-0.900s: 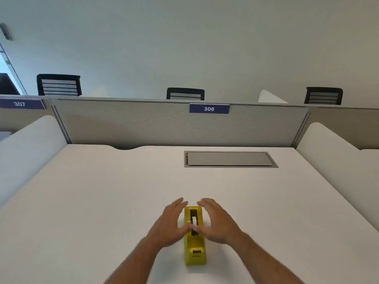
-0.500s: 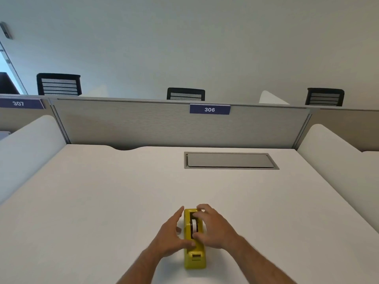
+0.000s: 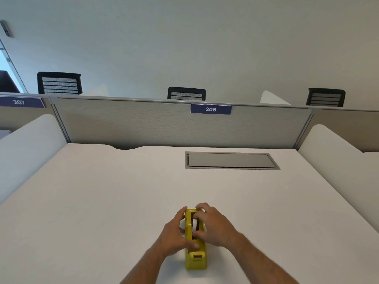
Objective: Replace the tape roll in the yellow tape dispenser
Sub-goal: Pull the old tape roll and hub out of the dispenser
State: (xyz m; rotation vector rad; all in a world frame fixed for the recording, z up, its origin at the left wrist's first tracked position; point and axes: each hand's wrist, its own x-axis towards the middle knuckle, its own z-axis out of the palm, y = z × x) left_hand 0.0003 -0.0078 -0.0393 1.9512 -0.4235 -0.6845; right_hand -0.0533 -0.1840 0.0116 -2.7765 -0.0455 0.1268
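Note:
The yellow tape dispenser [image 3: 195, 257] stands on the white desk [image 3: 102, 201] near its front edge, cutter end toward me. My left hand [image 3: 174, 234] clasps its left side, thumb laid across the top. My right hand [image 3: 215, 226] reaches into the dispenser's open well from the right, with fingers and thumb pinched on the tape roll [image 3: 194, 222], of which only a pale sliver shows between the yellow walls.
A grey cable hatch [image 3: 231, 160] is set flush into the desk at the back right. A grey partition [image 3: 164, 124] with a label reading 306 closes the far edge. White side dividers [image 3: 26, 144] rise on both sides. Black chair backs show beyond.
Both hands have closed in from hovering beside the dispenser. The left now grips its side and the right fingers have gone into the well onto the roll.

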